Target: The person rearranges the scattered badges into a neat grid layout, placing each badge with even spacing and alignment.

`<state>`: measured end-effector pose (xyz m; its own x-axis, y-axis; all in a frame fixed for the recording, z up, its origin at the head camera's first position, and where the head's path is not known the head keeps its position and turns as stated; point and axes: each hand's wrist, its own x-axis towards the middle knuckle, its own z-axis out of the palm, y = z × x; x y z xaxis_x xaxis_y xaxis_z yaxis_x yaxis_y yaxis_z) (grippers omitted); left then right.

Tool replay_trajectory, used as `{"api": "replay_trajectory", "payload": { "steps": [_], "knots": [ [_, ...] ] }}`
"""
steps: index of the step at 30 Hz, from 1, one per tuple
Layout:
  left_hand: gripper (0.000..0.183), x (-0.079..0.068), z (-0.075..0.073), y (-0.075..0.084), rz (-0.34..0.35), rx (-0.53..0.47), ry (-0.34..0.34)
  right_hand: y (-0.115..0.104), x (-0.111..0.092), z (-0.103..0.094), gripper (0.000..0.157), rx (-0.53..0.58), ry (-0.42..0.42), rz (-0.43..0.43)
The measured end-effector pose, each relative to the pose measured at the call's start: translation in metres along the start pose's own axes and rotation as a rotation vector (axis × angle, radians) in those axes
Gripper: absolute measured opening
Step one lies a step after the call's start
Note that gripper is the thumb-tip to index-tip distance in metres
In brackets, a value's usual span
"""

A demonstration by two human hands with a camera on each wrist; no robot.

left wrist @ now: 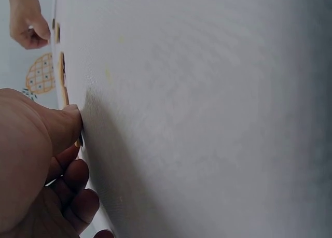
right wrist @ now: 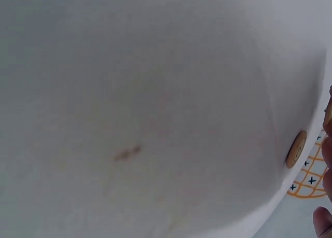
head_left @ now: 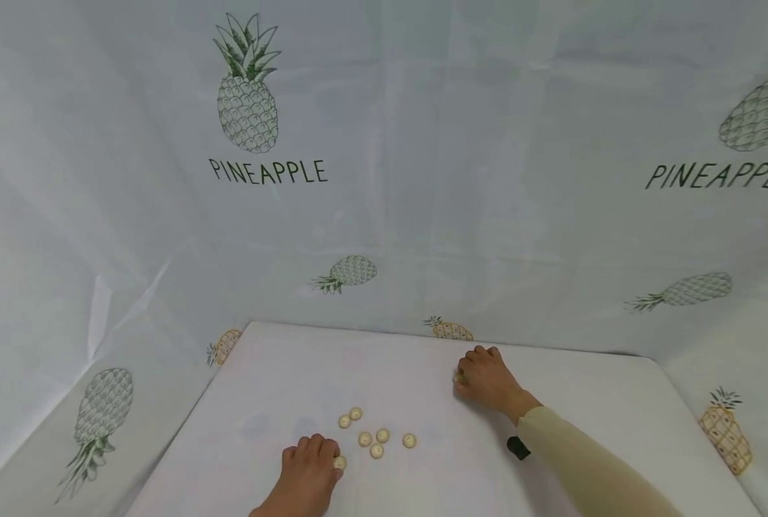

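Note:
Several round, pale wooden buttons (head_left: 382, 435) lie in a loose group on the white tabletop. My left hand (head_left: 306, 470) is at the group's near left side and pinches a button (head_left: 339, 463) between thumb and finger. In the left wrist view the thumb (left wrist: 67, 125) of that hand meets the table, and only a thin edge of the button shows. Farther back and to the right, my right hand (head_left: 487, 380) has curled fingers and holds a button (head_left: 459, 377), mostly covered. The right wrist view catches only fingertips at its edge, with a button (right wrist: 296, 150) on the white surface beside them.
Beneath the right forearm is a small black object (head_left: 518, 448). A white cloth (head_left: 455, 179) printed with pineapples hangs behind and along the sides of the table (head_left: 293, 359). The right arm's pale sleeve (head_left: 590, 459) crosses the table's right part.

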<state>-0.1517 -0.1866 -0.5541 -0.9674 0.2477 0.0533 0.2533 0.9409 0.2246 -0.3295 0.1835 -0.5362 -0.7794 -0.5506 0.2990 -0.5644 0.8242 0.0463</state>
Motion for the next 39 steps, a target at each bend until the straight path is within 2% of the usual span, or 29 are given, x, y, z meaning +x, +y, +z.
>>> {"api": "replay_trajectory", "payload": {
  "steps": [9,17,30,39],
  "knots": [
    [0.03,-0.001,0.0011,-0.0009,-0.009,-0.028,0.005,-0.0058,0.0063,0.0092,0.017,0.018,-0.035,0.033],
    [0.029,-0.0017,0.0013,-0.0026,-0.012,-0.037,0.001,-0.0087,0.0065,0.0063,0.019,0.019,-0.067,0.038],
    [0.027,-0.0029,0.0008,-0.0022,0.001,-0.046,0.017,-0.0081,0.0082,0.0094,0.016,0.034,-0.061,0.054],
    [0.03,-0.0047,-0.0022,-0.0008,0.012,-0.041,0.053,-0.0104,0.0068,0.0079,0.016,0.038,-0.048,0.055]
  ]
}}
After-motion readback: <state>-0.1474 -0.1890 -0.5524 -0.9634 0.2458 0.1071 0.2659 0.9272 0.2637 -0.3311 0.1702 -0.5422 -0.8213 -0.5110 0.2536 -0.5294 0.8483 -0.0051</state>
